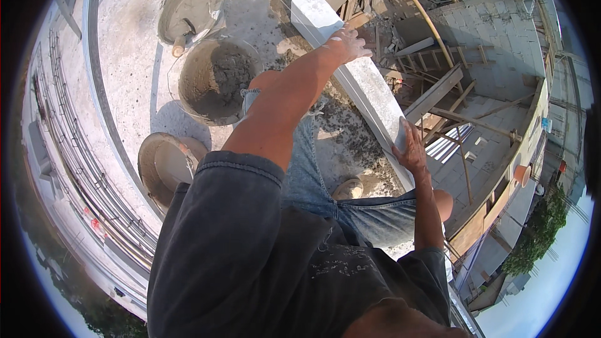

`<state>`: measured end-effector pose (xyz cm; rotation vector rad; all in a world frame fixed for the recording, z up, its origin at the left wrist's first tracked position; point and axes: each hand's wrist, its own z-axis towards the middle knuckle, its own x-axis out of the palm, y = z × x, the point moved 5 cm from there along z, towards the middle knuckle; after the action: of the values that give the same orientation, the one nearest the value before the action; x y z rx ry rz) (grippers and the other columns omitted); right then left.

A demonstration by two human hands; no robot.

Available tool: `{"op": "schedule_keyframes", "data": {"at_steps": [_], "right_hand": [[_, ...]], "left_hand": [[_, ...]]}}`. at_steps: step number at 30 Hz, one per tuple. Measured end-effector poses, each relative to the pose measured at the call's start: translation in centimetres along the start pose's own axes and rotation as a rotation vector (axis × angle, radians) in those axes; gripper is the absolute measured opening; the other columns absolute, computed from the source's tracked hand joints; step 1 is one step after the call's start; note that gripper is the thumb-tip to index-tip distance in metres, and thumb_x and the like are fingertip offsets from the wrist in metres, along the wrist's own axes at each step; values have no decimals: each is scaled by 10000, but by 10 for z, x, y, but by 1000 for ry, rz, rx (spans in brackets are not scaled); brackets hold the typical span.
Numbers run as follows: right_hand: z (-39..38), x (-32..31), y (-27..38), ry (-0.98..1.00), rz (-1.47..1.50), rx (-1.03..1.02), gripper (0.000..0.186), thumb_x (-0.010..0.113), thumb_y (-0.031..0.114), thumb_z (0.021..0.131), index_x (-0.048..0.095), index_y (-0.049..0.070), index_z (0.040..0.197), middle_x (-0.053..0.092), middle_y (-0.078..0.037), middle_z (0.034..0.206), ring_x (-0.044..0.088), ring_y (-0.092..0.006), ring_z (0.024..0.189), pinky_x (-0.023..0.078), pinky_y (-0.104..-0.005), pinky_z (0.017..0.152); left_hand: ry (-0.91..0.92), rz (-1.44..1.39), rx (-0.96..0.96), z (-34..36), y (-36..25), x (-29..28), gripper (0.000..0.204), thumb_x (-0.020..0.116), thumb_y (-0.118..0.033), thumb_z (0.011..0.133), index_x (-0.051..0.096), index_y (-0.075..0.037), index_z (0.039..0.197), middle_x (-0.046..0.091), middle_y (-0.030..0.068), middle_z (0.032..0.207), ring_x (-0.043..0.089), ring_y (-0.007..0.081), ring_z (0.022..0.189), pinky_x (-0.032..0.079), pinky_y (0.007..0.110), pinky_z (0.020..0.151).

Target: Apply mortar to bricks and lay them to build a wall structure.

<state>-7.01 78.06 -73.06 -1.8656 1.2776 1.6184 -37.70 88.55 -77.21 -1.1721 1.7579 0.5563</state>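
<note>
One left hand (348,45) and one right hand (411,149) are visible, two in all. One basin (164,25) and two buckets (191,82) make three round containers. One wooden-handled tool (178,46), one pale masonry row (370,91) and one shoe (349,189) also appear.

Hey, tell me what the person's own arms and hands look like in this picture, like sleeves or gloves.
Both hands, left hand and right hand, are bare, with no gloves, watch or bracelet showing. Whitish residue marks the left fingers. The charcoal left sleeve is short, with a stitched hem; the right sleeve is also dark and short, leaving both forearms uncovered.
</note>
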Motion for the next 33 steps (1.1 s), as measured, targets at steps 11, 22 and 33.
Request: {"op": "schedule_keyframes", "data": {"at_steps": [11,22,33], "right_hand": [[15,12,-12,32,-47,453,944,823,343,624,357,45,1389,484,-170,1313,470,-349,1236,376,-490,1019],[3,-273,75,-334,-378,-46,840,835,184,595,466,127,1347,546,-92,1241,527,-302,1133,391,-429,960],[-43,-439,233,-396,-1006,-834,646,806,117,638,575,150,1240,579,-64,1247,563,-279,1113,419,-406,987]], "left_hand": [[-225,-46,49,-2,2,-14,718,583,53,818,393,-292,1418,457,50,1372,388,331,1339,237,591,1145],[-646,-126,-85,-137,30,-149,879,820,-185,692,369,-291,1439,454,0,1422,382,262,1333,272,604,1129],[-1205,-510,-435,-327,-48,-201,943,851,-259,664,325,-127,1435,449,136,1401,437,325,1283,388,461,1059]]}}
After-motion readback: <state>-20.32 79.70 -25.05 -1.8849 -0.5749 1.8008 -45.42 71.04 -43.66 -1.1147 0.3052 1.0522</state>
